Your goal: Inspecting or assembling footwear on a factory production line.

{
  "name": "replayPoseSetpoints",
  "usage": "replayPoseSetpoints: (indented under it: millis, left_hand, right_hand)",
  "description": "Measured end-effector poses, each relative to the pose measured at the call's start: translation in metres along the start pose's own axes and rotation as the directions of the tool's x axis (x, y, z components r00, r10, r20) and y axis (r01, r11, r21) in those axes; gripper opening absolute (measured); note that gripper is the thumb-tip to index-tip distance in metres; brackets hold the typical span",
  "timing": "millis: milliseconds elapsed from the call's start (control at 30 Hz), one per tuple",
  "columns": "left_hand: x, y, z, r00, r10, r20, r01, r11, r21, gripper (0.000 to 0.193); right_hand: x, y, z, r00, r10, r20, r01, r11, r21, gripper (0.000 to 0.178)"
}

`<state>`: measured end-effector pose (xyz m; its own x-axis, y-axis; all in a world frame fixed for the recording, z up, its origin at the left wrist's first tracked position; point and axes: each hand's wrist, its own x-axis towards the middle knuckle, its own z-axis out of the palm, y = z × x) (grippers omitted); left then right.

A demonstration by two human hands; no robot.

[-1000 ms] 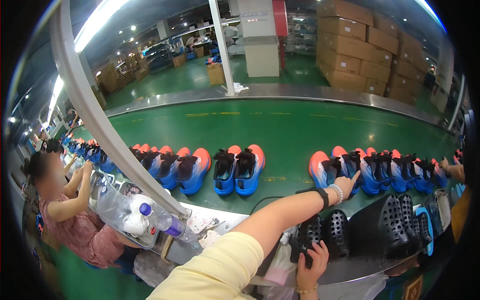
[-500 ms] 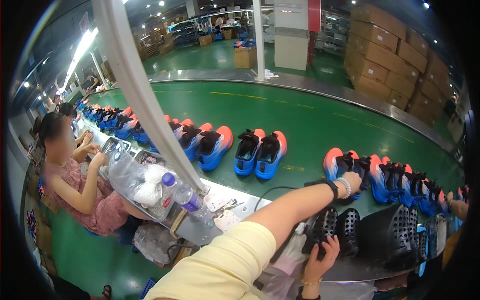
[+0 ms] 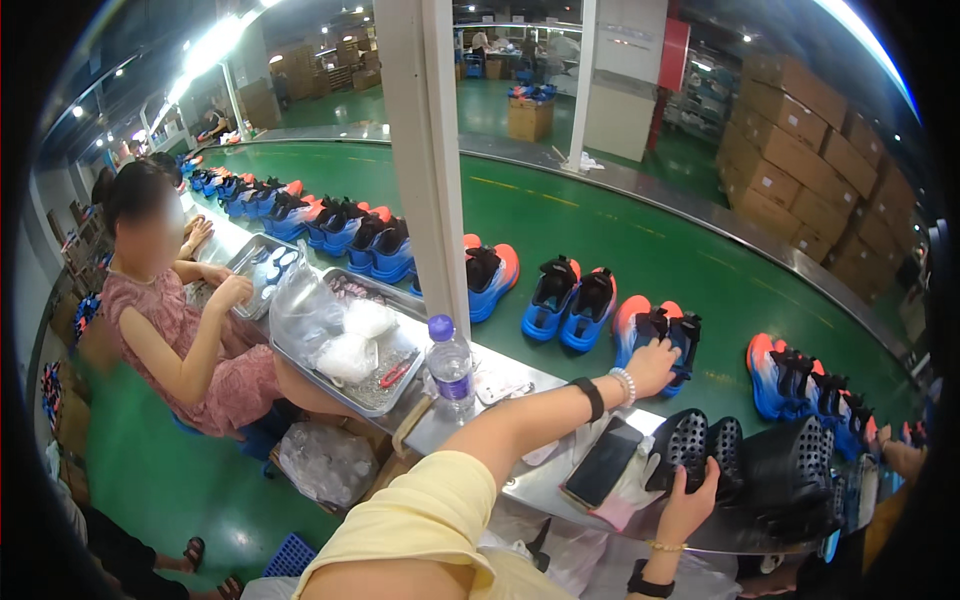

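Observation:
My left hand, with a bead bracelet and a black wristband, reaches over the green belt. Its fingers close on the near shoe of a blue, orange and black pair of sneakers. The other shoe stands close beside it. My right hand is lower down, fingers apart and pointing up, at the near edge of a black perforated shoe-shaped piece. A second such piece stands next to it. A dark phone lies on the metal ledge, left of my right hand.
Rows of sneakers stand along the green belt. A white post rises near a purple-capped bottle and a metal tray. A co-worker sits at left. Larger black perforated pieces stand right.
My left hand and the pair under it have moved left along the belt, toward the neighbouring pair. The view has turned left, and the phone now shows. My right hand remains beside the black pieces.

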<state>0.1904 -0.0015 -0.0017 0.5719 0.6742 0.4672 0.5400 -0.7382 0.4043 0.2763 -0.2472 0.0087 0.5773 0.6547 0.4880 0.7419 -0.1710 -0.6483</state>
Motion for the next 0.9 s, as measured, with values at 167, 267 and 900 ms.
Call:
replayPoseSetpoints:
  millis: [167,267,900]
  left_hand:
    - [-0.038,0.010,-0.018,0.973,-0.227,-0.029,0.224,0.972,-0.076,0.048]
    - [-0.052,0.007,-0.004,0.922,-0.385,0.034,0.386,0.911,-0.146,0.049]
    - [-0.055,-0.031,-0.013,0.859,-0.510,0.041,0.471,0.757,-0.452,0.058]
  right_hand:
    - [0.008,-0.004,-0.020,0.976,0.154,0.151,-0.068,0.884,-0.463,0.056]
    - [0.017,-0.003,-0.024,0.970,0.186,0.159,-0.091,0.876,-0.475,0.054]
    - [0.210,-0.098,0.112,0.500,0.285,0.818,-0.130,0.958,-0.254,0.043]
